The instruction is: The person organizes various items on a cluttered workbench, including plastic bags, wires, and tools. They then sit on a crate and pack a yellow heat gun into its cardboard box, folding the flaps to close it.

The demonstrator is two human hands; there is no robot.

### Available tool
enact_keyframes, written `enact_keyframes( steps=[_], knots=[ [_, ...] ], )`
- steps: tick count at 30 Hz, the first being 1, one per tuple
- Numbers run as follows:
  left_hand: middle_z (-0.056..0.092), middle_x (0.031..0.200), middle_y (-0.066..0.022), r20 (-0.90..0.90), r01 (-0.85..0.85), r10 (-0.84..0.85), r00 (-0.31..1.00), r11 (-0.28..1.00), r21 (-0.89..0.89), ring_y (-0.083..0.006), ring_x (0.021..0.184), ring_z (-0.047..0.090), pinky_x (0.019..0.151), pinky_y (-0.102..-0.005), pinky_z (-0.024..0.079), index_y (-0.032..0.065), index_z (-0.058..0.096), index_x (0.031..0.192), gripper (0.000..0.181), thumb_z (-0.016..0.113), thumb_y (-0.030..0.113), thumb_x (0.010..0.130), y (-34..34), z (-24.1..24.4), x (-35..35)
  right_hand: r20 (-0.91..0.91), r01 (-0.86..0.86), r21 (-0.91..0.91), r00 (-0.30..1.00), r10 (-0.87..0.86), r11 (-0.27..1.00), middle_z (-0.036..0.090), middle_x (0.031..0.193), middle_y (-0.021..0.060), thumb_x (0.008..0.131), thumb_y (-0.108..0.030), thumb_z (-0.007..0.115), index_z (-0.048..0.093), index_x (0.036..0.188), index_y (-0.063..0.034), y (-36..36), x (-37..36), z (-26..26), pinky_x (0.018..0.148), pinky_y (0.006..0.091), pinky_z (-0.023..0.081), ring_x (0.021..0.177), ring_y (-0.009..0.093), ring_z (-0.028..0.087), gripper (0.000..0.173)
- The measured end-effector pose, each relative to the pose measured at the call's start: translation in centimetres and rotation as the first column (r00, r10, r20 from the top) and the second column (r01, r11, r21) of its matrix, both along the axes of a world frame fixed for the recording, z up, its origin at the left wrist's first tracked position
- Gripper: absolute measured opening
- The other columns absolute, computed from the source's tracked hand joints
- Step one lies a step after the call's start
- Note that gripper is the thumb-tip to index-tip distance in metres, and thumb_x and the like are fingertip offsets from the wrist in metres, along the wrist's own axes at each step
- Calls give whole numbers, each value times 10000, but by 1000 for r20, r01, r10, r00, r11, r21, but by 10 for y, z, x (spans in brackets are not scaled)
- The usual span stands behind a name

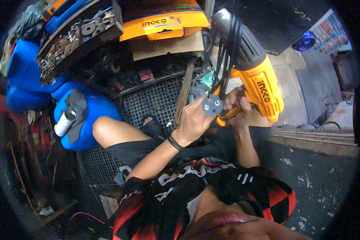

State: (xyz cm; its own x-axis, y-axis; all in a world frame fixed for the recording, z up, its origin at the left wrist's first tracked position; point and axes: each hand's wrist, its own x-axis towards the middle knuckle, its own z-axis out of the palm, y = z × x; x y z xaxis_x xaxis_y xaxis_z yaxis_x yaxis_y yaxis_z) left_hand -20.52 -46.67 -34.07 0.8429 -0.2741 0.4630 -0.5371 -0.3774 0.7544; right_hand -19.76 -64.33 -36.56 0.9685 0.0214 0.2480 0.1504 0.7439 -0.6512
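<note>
A yellow and dark grey INGCO heat gun [259, 87] is held up before me, its metal nozzle [223, 16] pointing to the upper left. My right hand [240, 109] grips it around the handle. Black power cord [232, 45] hangs in a folded bundle along the heat gun's left side. At the cord's end is a grey two-pin plug [212, 105], its round pins facing up at me. My left hand [195, 120] holds the plug close to the handle's base; the fingers beneath are hidden. Dark bands circle the left wrist.
An opened orange INGCO cardboard box [165, 25] lies ahead. Left of it is a tray of metal washers and rusty parts [75, 40]. A blue plastic drum [99, 105] bears a dark cloth and a white cylinder [65, 123]. Thin rods [184, 90] lean over a black plastic grid [150, 99].
</note>
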Motion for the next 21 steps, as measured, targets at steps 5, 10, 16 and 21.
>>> enact_keyframes(
  steps=[5,10,16,21],
  knots=[
    [428,1424,-219,175,-172,212,962,961,-218,-300,1239,513,1030,-408,394,-27,461,1314,616,710,375,920,-7,-17,6,-60,-52,-75,997,48,996,524,773,84,884,-376,692,501,1128,-28,21,-7,-3,610,342,474,655,196,555,465],
    [522,1338,-161,-303,-40,-136,943,859,-510,-224,1173,551,1024,-373,433,-24,414,1396,568,668,222,952,17,-29,-7,-191,-109,-207,979,69,972,586,728,56,839,-345,714,555,1046,1,40,-15,-16,560,284,474,602,144,560,434],
    [718,958,-122,-365,-249,-39,930,665,-705,-134,699,649,665,-286,549,-37,569,1128,191,512,118,1031,58,-30,-38,43,-261,-823,858,512,505,626,1250,111,814,-170,815,515,1378,-49,13,7,0,963,388,498,1132,268,603,650],
    [592,768,-57,-492,-418,55,869,615,-668,-157,648,620,594,-284,517,-6,544,984,138,557,128,1011,114,-36,-66,202,167,-979,693,692,118,640,1178,137,819,-112,724,588,1216,-8,49,121,48,971,393,489,1108,282,615,432]
  ],
)
